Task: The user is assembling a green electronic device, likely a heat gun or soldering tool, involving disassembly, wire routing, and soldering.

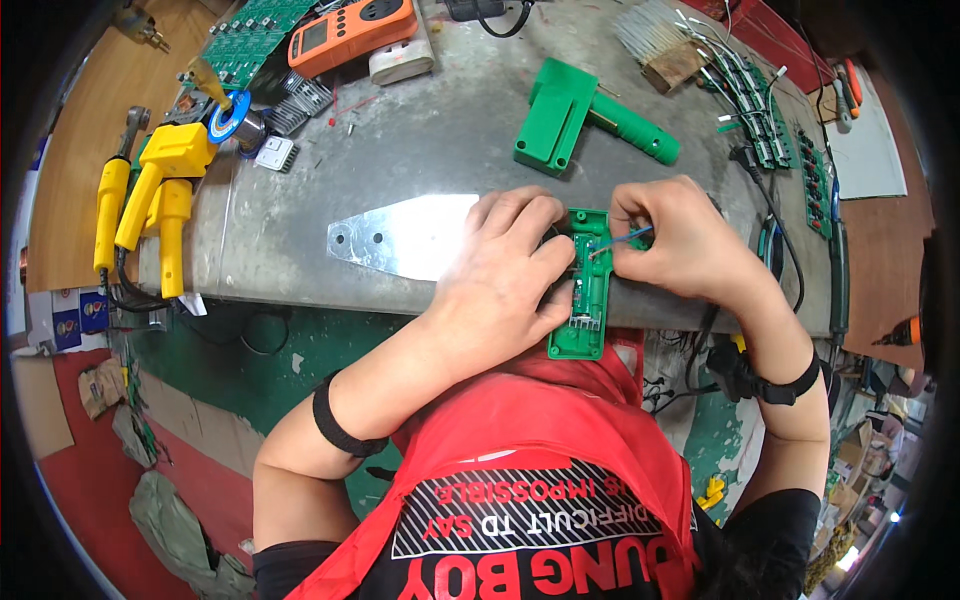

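My left hand (505,255) is closed around the left side of an open green plastic housing (597,338) at the table's front edge. A circuit board with small parts sits inside the housing, partly hidden by my fingers. At its right side my right hand (680,240) pinches a thin blue wire (628,238), whose reddish end reaches into the housing. A shiny, tapered metal plate (405,238) with two holes extends left from beneath or beside my left hand; its right end is hidden. Farther back lies a green pistol-shaped casing (556,115).
At the left are yellow-handled tools (170,200) and a solder spool (237,122). An orange meter (350,36) and green circuit boards (245,45) lie at the back left. Wired board strips (755,110) and a bundle of pale wires (655,40) lie at the back right.
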{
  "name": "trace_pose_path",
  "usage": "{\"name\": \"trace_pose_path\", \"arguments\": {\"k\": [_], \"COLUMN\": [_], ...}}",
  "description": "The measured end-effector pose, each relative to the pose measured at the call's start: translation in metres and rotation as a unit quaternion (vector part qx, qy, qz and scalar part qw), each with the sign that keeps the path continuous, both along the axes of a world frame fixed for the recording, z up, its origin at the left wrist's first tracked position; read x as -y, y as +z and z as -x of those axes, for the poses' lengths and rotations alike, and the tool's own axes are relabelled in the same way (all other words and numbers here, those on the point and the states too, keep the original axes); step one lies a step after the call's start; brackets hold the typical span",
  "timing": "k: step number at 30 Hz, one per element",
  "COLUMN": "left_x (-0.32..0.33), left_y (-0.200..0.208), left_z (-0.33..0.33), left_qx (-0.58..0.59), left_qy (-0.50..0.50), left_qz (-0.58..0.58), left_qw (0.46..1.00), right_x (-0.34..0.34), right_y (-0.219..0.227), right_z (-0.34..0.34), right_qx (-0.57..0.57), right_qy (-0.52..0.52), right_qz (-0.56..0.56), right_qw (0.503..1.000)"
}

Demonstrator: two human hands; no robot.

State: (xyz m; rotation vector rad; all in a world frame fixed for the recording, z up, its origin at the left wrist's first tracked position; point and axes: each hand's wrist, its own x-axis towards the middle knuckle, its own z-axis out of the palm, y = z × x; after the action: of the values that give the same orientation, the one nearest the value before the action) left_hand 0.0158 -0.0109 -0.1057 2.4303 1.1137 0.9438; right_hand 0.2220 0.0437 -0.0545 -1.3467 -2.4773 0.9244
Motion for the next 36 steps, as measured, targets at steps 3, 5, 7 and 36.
{"name": "trace_pose_path", "arguments": {"k": [3, 5, 7, 36], "left_x": [0.000, -0.001, -0.001, -0.005], "left_y": [-0.001, -0.002, -0.001, 0.000], "left_z": [-0.001, -0.001, -0.001, -0.004], "left_qx": [-0.004, -0.003, 0.003, -0.017], "left_qy": [0.007, 0.010, 0.007, 0.015], "left_qz": [-0.005, -0.004, -0.004, 0.010], "left_qw": [1.000, 1.000, 1.000, 1.000], "right_x": [0.000, -0.007, -0.016, -0.044], "right_y": [-0.004, 0.003, 0.005, 0.033], "right_z": [0.002, 0.002, 0.000, -0.066], "right_qx": [-0.017, 0.003, -0.002, -0.111], "right_qy": [0.001, -0.004, 0.001, -0.062], "right_qz": [-0.010, 0.073, 0.186, 0.155], "right_qw": [1.000, 0.997, 0.983, 0.980]}}
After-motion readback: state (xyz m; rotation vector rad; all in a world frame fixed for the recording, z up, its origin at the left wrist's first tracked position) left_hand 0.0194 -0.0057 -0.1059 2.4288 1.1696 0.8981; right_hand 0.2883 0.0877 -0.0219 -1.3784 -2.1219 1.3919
